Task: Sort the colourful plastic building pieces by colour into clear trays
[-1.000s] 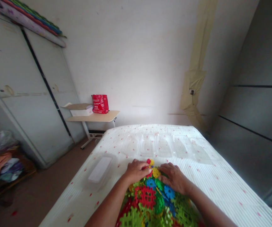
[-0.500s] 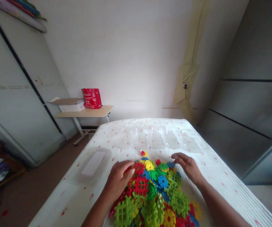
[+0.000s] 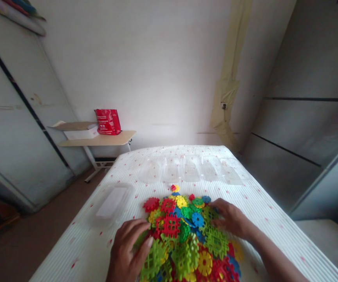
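A heap of plastic building pieces (image 3: 186,243) in red, green, yellow and blue lies in front of me, some square lattices, some round notched discs. My left hand (image 3: 129,248) is open at the heap's near left edge, thumb and fingers apart beside light green lattice pieces (image 3: 153,260). A red lattice piece (image 3: 171,226) lies just past its fingertips. My right hand (image 3: 230,217) rests open against the heap's right side, fingers near green lattice pieces (image 3: 217,241) and a small blue disc (image 3: 206,199). Its fingertips are partly hidden.
Several clear plastic trays (image 3: 192,170) stand in a row across the white spotted cover (image 3: 274,235). A clear container (image 3: 112,203) sits at the left. Farther back, a small table (image 3: 118,138) bears a red bag (image 3: 108,122) and a white box (image 3: 82,132).
My left hand has drawn back toward me along the heap's left edge, uncovering red pieces. My right hand has come down onto the heap's right side. The view has shifted slightly.
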`<control>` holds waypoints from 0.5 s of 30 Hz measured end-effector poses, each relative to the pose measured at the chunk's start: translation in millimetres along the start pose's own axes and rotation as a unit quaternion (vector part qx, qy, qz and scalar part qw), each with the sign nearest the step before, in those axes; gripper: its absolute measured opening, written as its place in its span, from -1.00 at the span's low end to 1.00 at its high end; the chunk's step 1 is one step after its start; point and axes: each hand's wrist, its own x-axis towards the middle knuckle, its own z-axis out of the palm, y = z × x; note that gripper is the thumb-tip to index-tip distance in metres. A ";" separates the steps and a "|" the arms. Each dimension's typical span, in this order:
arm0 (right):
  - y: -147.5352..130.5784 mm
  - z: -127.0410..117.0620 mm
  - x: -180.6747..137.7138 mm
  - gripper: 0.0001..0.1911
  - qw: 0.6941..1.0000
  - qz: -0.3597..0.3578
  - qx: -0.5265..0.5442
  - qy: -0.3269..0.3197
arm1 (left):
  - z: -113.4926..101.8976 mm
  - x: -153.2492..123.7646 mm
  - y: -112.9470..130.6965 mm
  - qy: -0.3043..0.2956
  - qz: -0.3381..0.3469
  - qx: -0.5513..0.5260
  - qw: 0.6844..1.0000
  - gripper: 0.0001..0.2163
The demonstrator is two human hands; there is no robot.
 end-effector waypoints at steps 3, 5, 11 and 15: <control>-4.3 2.5 -0.8 -0.60 1.000 -0.005 -0.026 -0.012 | 3.1 -2.5 0.2 -0.030 0.025 0.025 0.999 -0.69; -6.2 3.6 -0.9 -0.58 0.999 0.004 -0.032 -0.016 | 6.6 -3.5 -2.2 -0.033 0.029 0.039 0.998 -0.69; -4.4 6.5 0.7 -0.69 0.999 0.028 -0.019 0.019 | 10.5 0.4 -6.9 0.000 0.031 0.029 0.999 -0.81; 5.7 7.1 3.6 -0.83 0.994 0.047 0.096 0.033 | 10.9 0.3 -8.2 0.010 0.018 0.021 1.000 -0.85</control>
